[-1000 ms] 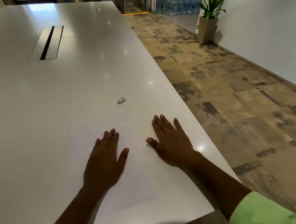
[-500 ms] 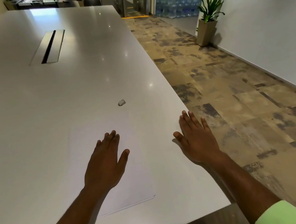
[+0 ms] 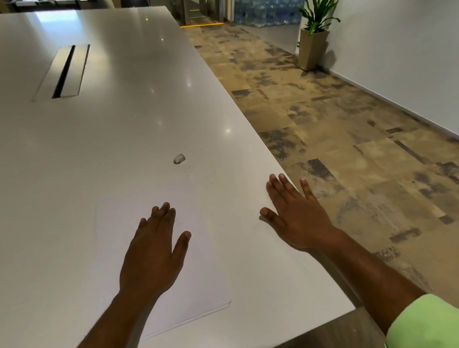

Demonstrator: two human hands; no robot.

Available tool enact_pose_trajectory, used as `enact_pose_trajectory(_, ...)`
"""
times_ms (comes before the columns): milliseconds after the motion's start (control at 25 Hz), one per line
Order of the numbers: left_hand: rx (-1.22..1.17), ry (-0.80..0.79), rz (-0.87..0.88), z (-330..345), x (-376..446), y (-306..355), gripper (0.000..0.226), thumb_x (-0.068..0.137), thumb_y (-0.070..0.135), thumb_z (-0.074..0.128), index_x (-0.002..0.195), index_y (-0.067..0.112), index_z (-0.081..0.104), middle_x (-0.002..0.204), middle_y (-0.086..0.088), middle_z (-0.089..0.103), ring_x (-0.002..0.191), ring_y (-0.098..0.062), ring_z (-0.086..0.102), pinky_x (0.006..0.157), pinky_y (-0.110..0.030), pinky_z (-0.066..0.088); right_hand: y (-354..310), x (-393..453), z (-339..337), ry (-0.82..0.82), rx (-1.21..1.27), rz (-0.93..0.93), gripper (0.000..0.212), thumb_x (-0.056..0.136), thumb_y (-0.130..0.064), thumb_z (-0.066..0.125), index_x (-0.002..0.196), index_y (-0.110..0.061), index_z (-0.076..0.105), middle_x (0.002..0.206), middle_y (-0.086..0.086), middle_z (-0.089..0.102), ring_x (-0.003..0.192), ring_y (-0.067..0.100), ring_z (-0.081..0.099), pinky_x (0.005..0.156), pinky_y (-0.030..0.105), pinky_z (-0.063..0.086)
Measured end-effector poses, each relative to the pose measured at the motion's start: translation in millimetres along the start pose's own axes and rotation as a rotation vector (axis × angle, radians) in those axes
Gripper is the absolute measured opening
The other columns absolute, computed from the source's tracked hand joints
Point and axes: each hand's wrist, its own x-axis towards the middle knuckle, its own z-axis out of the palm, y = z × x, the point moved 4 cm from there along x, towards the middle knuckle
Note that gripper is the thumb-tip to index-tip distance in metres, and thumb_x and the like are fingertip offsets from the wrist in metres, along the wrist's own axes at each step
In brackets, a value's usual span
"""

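On the paper, the left hand lies spread flat, the right hand spread at the table edge.

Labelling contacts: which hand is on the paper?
The left hand: it lies flat on the white paper. The right hand is off the sheet, at the right edge of the table.

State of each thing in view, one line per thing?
White paper stack: flat on white table, sheet edges slightly offset.
Left hand: flat, fingers straight, resting on the stack.
Right hand: flat, fingers straight, at table's right edge.
Small grey lump: loose beyond the stack, untouched.
Potted green plant: upright.
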Motion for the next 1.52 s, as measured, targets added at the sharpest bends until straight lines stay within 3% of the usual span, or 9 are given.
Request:
enact_pose_trajectory(320,0.009,-0.008,-0.008,-0.4,-0.2,0.3,0.080,0.101,0.065,0.020,0.159,0.013,0.039,0.169,-0.002,0.031,0.158,-0.017,0.024,0.128,-0.036,0.016,24.9,4.9,3.2,0.014,0.109,0.048,0.097,0.092,-0.077,-0.013,0.168,-0.017,0.000,0.175,-0.002,-0.008,0.161,0.014,-0.013,0.128,0.042,-0.008)
enact_pose_trajectory(480,0.013,-0.006,-0.007,-0.5,-0.1,0.7,0.080,0.101,0.064,0.020,0.159,0.013,0.040,0.169,-0.002,0.032,0.158,-0.018,0.024,0.128,-0.036,0.016,29.1,3.2,5.2,0.074,0.303,0.107,0.083,0.104,-0.067,0.017,0.168,-0.015,0.005,0.176,0.003,0.009,0.162,0.019,0.008,0.131,0.043,0.010)
enact_pose_trajectory(640,0.012,0.001,-0.008,-0.3,0.4,1.1,0.080,0.101,0.064,0.021,0.158,0.013,0.041,0.168,-0.002,0.034,0.158,-0.018,0.026,0.128,-0.035,0.016,33.8,4.3,-2.1,0.148,0.572,0.130,0.085,0.102,-0.073,0.021,0.167,-0.019,0.008,0.173,0.002,0.021,0.159,0.022,0.025,0.127,0.046,0.028)
enact_pose_trajectory(800,0.006,0.003,-0.010,-0.8,-0.1,1.7,0.079,0.101,0.064,0.023,0.158,0.013,0.042,0.168,-0.002,0.034,0.158,-0.018,0.026,0.128,-0.035,0.016,35.8,3.8,-23.0,0.286,0.641,0.173,0.049,0.113,-0.032,0.041,0.159,-0.016,0.040,0.158,-0.001,0.051,0.141,0.018,0.051,0.105,0.022,0.034)
enact_pose_trajectory(1040,0.012,0.011,-0.014,-2.1,0.0,2.5,0.079,0.101,0.064,0.023,0.157,0.012,0.042,0.168,-0.001,0.034,0.157,-0.017,0.027,0.127,-0.034,0.015,45.3,21.1,-33.2,0.545,0.643,0.271,0.021,0.097,-0.019,0.073,0.117,-0.019,0.080,0.108,-0.004,0.081,0.096,0.014,0.077,0.086,0.029,0.059)
enact_pose_trajectory(1200,0.004,0.009,-0.012,-1.7,-0.3,1.7,0.079,0.101,0.065,0.021,0.158,0.013,0.041,0.168,-0.001,0.034,0.158,-0.016,0.025,0.127,-0.033,0.014,23.3,8.0,-49.2,0.650,0.641,0.330,0.006,0.088,-0.023,0.084,0.094,-0.021,0.083,0.096,-0.006,0.079,0.085,0.011,0.070,0.077,0.031,0.057)
enact_pose_trajectory(1320,0.011,0.010,-0.007,-2.1,-0.8,2.3,0.079,0.102,0.064,0.022,0.158,0.012,0.041,0.168,-0.002,0.035,0.158,-0.017,0.026,0.127,-0.034,0.015,-61.5,-11.4,-32.6,0.465,0.816,-0.016,0.023,0.098,-0.015,0.071,0.119,-0.015,0.076,0.132,-0.003,0.068,0.126,0.016,0.063,0.107,0.030,0.052)
enact_pose_trajectory(1440,-0.007,0.023,-0.007,-5.1,0.1,5.6,0.075,0.103,0.061,0.028,0.157,0.012,0.043,0.167,-0.004,0.037,0.157,-0.019,0.028,0.127,-0.037,0.018,-125.7,-22.8,-0.2,-0.033,0.419,-0.290,0.070,0.107,-0.060,0.028,0.166,-0.023,0.019,0.175,-0.001,0.008,0.163,0.015,0.001,0.132,0.040,0.004)
enact_pose_trajectory(1520,-0.015,0.022,-0.006,-5.8,0.0,6.8,0.075,0.103,0.060,0.029,0.157,0.011,0.044,0.166,-0.005,0.038,0.156,-0.021,0.029,0.127,-0.039,0.020,-114.9,-13.5,2.5,-0.074,0.211,-0.266,0.087,0.098,-0.072,0.002,0.167,-0.020,-0.001,0.175,-0.001,-0.010,0.161,0.014,-0.013,0.131,0.045,-0.006)
